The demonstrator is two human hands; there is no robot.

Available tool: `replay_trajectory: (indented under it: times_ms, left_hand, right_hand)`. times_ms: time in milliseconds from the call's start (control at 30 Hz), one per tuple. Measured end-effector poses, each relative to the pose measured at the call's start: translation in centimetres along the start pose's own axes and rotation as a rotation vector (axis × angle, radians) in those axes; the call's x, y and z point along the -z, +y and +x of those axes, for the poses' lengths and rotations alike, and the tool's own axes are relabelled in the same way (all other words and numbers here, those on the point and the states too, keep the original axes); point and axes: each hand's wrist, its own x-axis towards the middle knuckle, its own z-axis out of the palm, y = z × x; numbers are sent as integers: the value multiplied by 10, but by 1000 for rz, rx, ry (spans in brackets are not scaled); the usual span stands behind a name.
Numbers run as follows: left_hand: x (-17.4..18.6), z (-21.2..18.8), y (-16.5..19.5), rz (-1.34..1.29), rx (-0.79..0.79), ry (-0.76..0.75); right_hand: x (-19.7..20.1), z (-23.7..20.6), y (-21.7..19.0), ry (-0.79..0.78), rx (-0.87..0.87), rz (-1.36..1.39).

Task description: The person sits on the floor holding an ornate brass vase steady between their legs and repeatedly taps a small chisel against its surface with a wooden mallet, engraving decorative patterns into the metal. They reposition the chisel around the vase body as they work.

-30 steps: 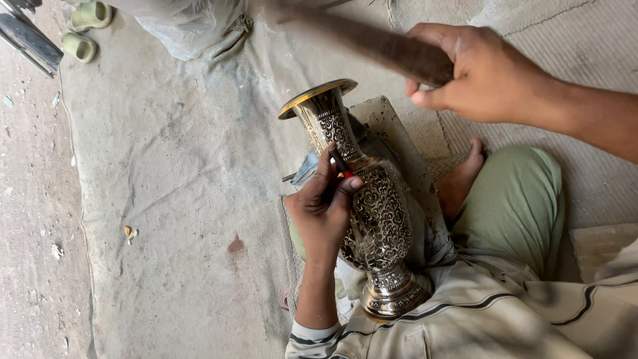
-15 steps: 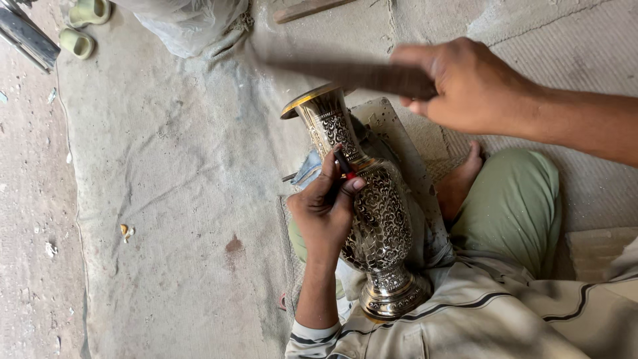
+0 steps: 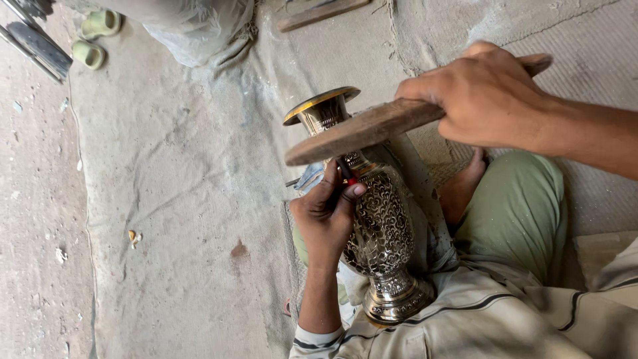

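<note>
An engraved metal vase [image 3: 380, 226] with a gold-rimmed mouth lies across my lap, its base toward me. My left hand [image 3: 325, 216] pinches a small chisel with a red band [image 3: 345, 171] against the vase's shoulder. My right hand [image 3: 488, 96] grips a flat wooden mallet [image 3: 362, 131], whose broad end sits right over the top of the chisel. My bare foot [image 3: 462, 189] and green-trousered knee [image 3: 522, 213] rest beside the vase.
A grey cloth [image 3: 179, 186] covers the ground to the left. A pair of pale green sandals [image 3: 93, 40] lies at the top left, next to a metal bar [image 3: 36, 43]. A wooden strip [image 3: 322, 13] lies at the top.
My right hand has swung the mallet down from above the vase's mouth onto the chisel. My left hand and the vase have stayed put.
</note>
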Motion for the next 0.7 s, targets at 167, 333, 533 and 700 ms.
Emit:
replay_trajectory:
  times_ms: [167,333,533,700]
  left_hand:
    - [5,-1,1,-11,63,-26]
    - [7,2,1,-15,58,-22]
    - [10,2,-3,-39,74,-35]
    - [13,1,-9,-45,75,-34]
  right_hand:
    - [-6,0,4,31,1,170]
    - [-14,3,6,-6,-170,360]
    - [-19,1,3,24,-138,304]
    - [-20,-2,3,218,31,203]
